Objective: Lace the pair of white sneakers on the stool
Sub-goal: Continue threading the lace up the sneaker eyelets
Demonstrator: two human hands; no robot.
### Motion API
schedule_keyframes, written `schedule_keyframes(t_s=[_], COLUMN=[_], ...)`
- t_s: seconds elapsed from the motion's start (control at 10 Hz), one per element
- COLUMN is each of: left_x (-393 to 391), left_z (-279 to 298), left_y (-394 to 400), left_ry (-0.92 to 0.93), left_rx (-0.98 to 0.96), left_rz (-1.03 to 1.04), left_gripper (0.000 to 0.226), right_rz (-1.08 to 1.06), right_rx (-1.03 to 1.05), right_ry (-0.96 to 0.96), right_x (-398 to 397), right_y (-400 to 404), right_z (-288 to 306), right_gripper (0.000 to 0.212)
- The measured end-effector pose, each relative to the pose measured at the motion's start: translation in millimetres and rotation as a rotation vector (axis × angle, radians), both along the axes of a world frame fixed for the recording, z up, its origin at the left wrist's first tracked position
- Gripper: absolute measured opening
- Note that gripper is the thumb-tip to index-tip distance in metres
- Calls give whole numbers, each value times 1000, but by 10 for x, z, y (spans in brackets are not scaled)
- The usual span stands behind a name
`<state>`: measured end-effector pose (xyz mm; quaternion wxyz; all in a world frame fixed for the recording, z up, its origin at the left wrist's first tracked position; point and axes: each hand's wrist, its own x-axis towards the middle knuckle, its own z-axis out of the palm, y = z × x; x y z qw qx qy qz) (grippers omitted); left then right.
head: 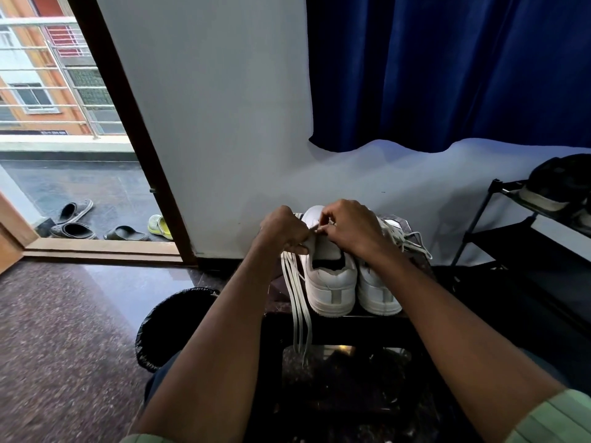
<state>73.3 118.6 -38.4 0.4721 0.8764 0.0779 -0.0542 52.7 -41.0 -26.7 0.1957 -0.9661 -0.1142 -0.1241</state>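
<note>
Two white sneakers stand side by side, heels toward the person, on a dark stool (339, 324) against the wall. The left hand (283, 230) is curled over the left sneaker (329, 279), its fingers gripping the tongue and the lace (297, 302) at the shoe's left side. From under that hand several white strands hang down past the stool's front edge. The right hand (350, 230) sits just right of the left hand, almost touching it, above the same shoe's throat. Its thumb and forefinger pinch the lace near the eyelets; the other fingers are curled in. What exactly lies between the fingertips is too small to tell.

The right sneaker (377, 289) stands just below and right of the right hand, under the right wrist, touching the left sneaker. Its loose laces (406, 241) lie in a heap to the right of the right hand, over a grey cloth on the stool.

Below the left forearm, on the floor, is a bin lined with a black bag (166, 321). Well left of the left hand an open door shows slippers (73, 222) on a balcony. Far right of the right hand a black rack (499, 225) holds dark shoes. Above both hands hangs a blue curtain (447, 68).
</note>
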Motion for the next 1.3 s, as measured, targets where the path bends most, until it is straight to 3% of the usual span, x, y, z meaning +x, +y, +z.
schedule_keyframes(t_s=[0.1,0.2,0.3,0.4,0.5,0.6,0.7,0.8,0.9,1.0,1.1,1.2,1.3], left_x=[-20,-9,-9,-27,-39,-42,-39,-41,-62,-61,-81,-142,-196], left_z=[12,23,34,38,49,58,58,70,83,72,94,153,184], left_y=[6,3,-5,1,18,22,14,-1,-10,4,16,-30,-80], left_ry=[2,6,1,-9,1,17,14,8,13,17,12,43,27], left_rx=[-8,10,40,40,43,71,100,111,104,85,81,136,191], left_rz=[-4,-11,-16,-16,-23,-38,-26,-25,-19,-13,-11,-13,-10], left_gripper=[22,26,15,5,8,14,17,23,18,24,21,14,21], right_rz=[114,75,68,41,54,38,64,56,50,16,40,-111,-163], right_rx=[725,1053,465,-25,195,1006,1225,533,4,-56,500,1235,952], right_ry=[150,290,158,44,-3,216,375,211,38,-17,125,242,116], right_x=[58,64,-15,-65,-11,45,17,-15,-58,-20,45,80,137], right_y=[-12,-57,-128,-94,-62,-36,-52,-85,-48,-45,-43,-147,-313], right_z=[-1,81,111,72,22,69,125,95,72,21,9,125,115], right_gripper=[18,19,14,22,7,21,22,11,22,12,9,21,11])
